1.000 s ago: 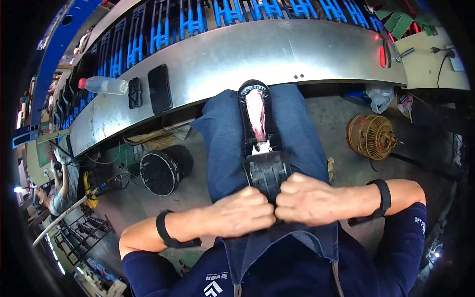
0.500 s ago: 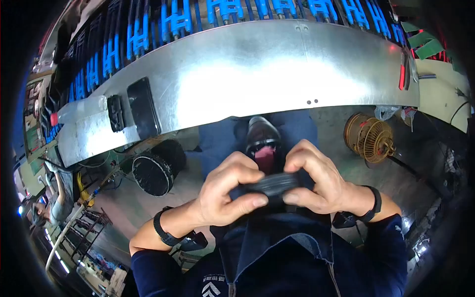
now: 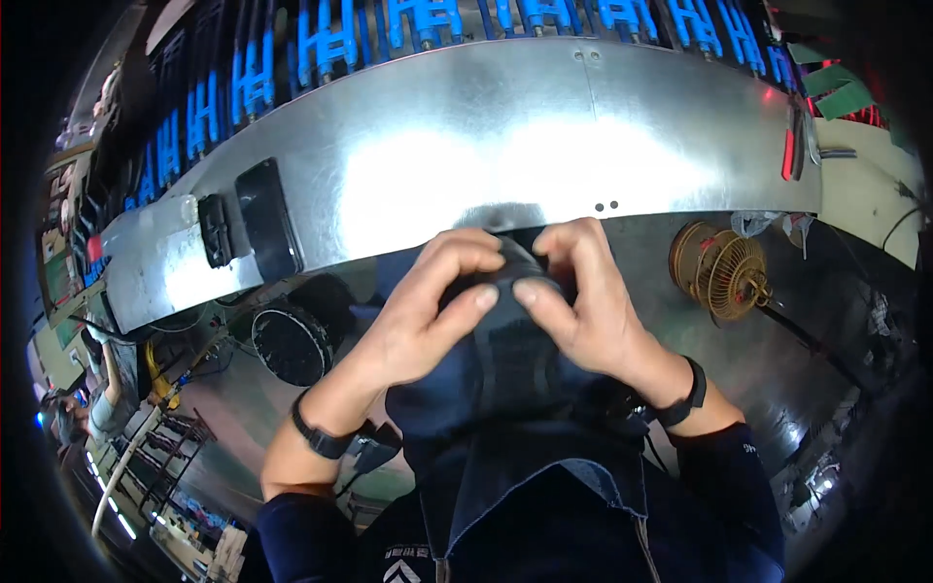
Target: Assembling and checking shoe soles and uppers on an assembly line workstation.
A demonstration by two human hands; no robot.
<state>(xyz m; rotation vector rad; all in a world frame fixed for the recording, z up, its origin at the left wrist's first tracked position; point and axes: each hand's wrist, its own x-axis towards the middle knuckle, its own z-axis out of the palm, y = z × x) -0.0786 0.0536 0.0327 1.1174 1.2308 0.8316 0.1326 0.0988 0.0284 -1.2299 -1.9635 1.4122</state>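
Near the front edge of the metal bench (image 3: 428,97), both my hands are on a black, glossy, shoe-like piece (image 3: 519,257) with a rounded far end. My left hand (image 3: 425,306) pinches its left side between thumb and curled fingers. Opposite it, my right hand (image 3: 595,306) grips the right side, thumb on top and fingers bent over the edge. The two thumbs almost meet over the piece. Below them a dark shape stretches back toward my lap, and I cannot tell whether it belongs to the same piece.
On the bench's left lie a phone (image 3: 268,219), a small black object (image 3: 215,230) and a plastic bottle (image 3: 146,231); red-handled tools (image 3: 790,151) lie right. Blue frames (image 3: 424,21) line the back. A black bucket (image 3: 292,345) and wire-cage fan (image 3: 731,274) flank me. Another person (image 3: 105,408) is far left.
Both my hands have moved forward toward the bench edge, from the piece's near end to its rounded far end. The pink area inside it is now out of sight.
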